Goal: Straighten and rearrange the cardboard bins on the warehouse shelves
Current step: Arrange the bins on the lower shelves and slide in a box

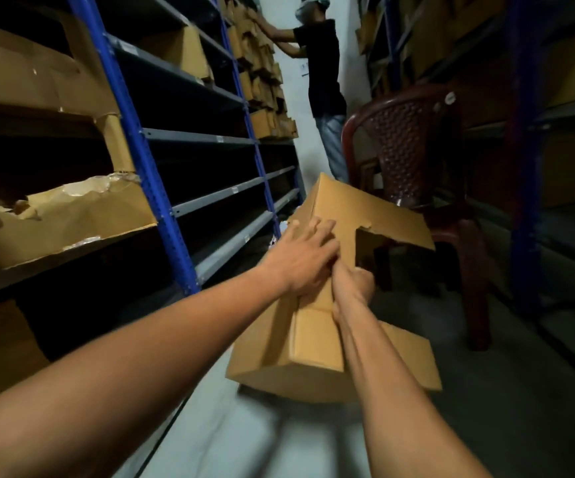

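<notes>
Bin in hand: a tan corrugated cardboard bin with a cut-out front point(330, 326), held out in the aisle above the pale floor point(244, 439), off the shelves, tipped on its side with flaps loose.
Left hand: the left hand point(301, 258) lies flat on the upper panel, fingers point(317, 229) straight and spread, pressing rather than gripping.
Right hand: the right hand point(356, 282) is curled round the edge of the bin by the cut-out; its fingertips are hidden behind the cardboard.
Shelves beside: the blue-posted grey steel shelving point(210, 136) on the left has several bare levels next to the bin.
Other bins: a torn, sagging cardboard bin point(72, 222) sits crooked on a near shelf; a tidy row of brown bins point(261, 81) fills the far bay.
Also here: another person in a dark shirt point(324, 63) reaches into that far row; a maroon plastic chair point(413, 157) stands just behind the held bin.
Progress: I'd judge it partway at best. This bin still needs squaring up and a shelf slot, and the near torn bin looks untouched.
</notes>
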